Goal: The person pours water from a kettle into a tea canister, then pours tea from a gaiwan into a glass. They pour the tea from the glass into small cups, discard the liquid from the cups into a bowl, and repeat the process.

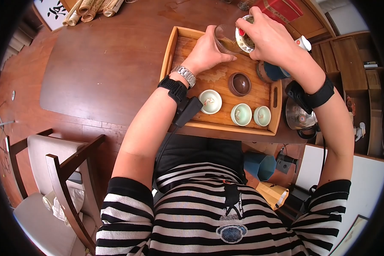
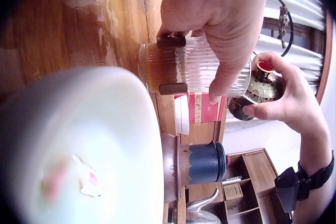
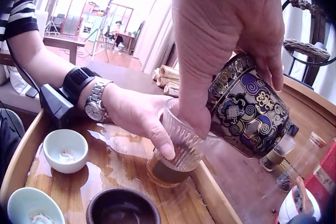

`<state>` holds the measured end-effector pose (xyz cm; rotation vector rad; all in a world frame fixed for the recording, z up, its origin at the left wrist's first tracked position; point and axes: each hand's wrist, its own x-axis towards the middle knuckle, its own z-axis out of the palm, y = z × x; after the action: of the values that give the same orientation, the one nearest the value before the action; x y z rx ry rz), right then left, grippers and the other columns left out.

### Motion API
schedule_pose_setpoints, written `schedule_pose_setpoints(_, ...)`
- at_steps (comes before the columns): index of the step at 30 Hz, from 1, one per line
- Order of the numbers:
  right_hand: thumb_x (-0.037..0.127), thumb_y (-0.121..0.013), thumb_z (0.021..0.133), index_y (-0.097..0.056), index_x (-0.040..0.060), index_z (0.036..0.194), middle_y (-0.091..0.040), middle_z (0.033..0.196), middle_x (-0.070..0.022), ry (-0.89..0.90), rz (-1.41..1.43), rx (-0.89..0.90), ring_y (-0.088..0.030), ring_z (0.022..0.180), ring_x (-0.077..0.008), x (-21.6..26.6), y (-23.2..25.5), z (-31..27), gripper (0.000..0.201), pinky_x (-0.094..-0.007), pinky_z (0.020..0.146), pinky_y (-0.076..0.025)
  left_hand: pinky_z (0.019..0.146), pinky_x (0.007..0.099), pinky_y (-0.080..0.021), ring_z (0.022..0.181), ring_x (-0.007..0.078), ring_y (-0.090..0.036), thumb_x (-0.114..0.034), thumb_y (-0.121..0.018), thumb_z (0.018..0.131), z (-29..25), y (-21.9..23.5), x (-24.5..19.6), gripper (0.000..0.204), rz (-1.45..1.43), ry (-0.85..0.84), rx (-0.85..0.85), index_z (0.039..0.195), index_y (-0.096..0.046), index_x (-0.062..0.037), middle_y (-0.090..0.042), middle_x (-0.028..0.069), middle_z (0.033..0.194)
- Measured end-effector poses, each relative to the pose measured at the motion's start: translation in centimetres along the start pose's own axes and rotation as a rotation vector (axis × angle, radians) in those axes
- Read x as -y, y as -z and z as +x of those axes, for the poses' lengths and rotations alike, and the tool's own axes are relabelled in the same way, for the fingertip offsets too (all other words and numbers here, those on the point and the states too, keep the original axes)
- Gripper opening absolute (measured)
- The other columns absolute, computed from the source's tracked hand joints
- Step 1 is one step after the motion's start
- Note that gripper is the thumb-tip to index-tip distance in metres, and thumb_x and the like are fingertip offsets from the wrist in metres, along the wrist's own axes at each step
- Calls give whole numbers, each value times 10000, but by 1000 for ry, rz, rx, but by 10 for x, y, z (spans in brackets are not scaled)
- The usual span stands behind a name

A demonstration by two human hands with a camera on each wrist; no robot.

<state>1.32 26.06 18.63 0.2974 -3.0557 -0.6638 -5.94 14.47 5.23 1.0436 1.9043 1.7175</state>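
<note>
Wooden tray [image 1: 170,51] on dark table [image 1: 106,64]. Three pale celadon cups along tray's 6 o'clock edge: one [image 1: 210,101] at 7 o'clock, two [image 1: 241,114] [image 1: 262,115] just beside each other toward 5 o'clock. Dark brown bowl [image 1: 239,83] near tray centre. Blue canister [image 1: 274,71] at 3 o'clock. Rolled scrolls [image 1: 91,8] at table's 11 o'clock. Metal kettle [image 1: 298,116] off tray, 4 o'clock. Wooden chair [image 1: 62,170] at 8 o'clock.

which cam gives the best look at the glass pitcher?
Right wrist: the glass pitcher shows whole, ribbed, brown liquid at its bottom, in the left hand grip. Left wrist shows it sideways, partly behind fingers. Head view shows only its rim between the hands.
</note>
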Motion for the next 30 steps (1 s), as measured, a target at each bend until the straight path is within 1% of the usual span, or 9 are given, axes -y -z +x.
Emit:
schedule_pose_setpoints(12,62,-757,483,-491,91,1078,-431,1030,-180,9,4,-27,-556,907,-326,0,-3,1,652,-377,715,-506,797,309,-495,899,208,-596,-214,-830,574,1,-1,4,856,-27,-6,16,1190,-307,67,-501,191,1134)
schedule_pose_setpoints(15,65,-754,492,-492,92,1074,-430,1034,-175,-3,27,-39,-553,910,-326,1,-3,0,639,-381,711,-507,771,298,-499,884,206,-597,-254,-833,578,2,-4,10,908,-26,-64,-27,1226,-282,66,-495,185,1144)
schedule_pose_setpoints(18,58,-745,497,-490,94,1064,-429,1032,-169,-10,41,-64,-551,905,-327,0,-5,-2,623,-388,703,-507,785,345,-469,951,264,-563,-410,-798,585,3,-2,6,1004,-109,-113,-40,1257,-231,75,-446,274,1178)
schedule_pose_setpoints(21,46,-737,495,-486,98,1055,-427,1028,-166,-5,64,-54,-549,901,-329,-2,-4,-3,616,-389,697,-508,827,363,-444,988,290,-525,-437,-738,654,2,2,-7,876,-209,-96,-196,1246,-295,33,-443,241,1182)
schedule_pose_setpoints(23,42,-735,492,-483,99,1054,-427,1026,-165,-5,63,-61,-548,901,-330,-3,-5,-2,618,-388,697,-508,855,368,-415,1012,288,-488,-391,-692,718,4,4,-15,702,144,-285,-320,1208,-381,5,-475,203,1129)
schedule_pose_setpoints(24,38,-733,490,-480,100,1053,-426,1023,-165,-4,62,-69,-547,902,-330,-3,-6,-2,620,-388,697,-509,864,367,-402,1018,294,-473,-309,-669,743,4,2,-20,521,117,-325,-359,1117,-480,0,-500,169,1071)
schedule_pose_setpoints(25,38,-733,490,-480,100,1053,-426,1023,-165,-3,62,-69,-547,902,-330,-3,-6,-2,620,-388,697,-509,864,367,-402,1018,294,-473,-309,-669,743,7,0,-19,521,117,-324,-359,1117,-480,0,-500,169,1071)
schedule_pose_setpoints(28,25,-730,493,-476,101,1064,-429,1015,-166,-11,72,-48,-547,902,-330,-3,0,-2,629,-386,697,-509,794,307,-438,940,182,-539,-267,-666,752,15,-1,-22,415,295,-457,-388,1058,-544,-15,-567,111,1041)
schedule_pose_setpoints(30,249,-731,583,-576,18,925,-543,852,-216,74,105,-135,-585,773,-337,-3,11,-1,440,-389,676,-468,643,256,-458,736,109,-552,-200,-654,738,14,-2,-27,335,222,-323,-367,1003,-574,-13,-609,63,912)
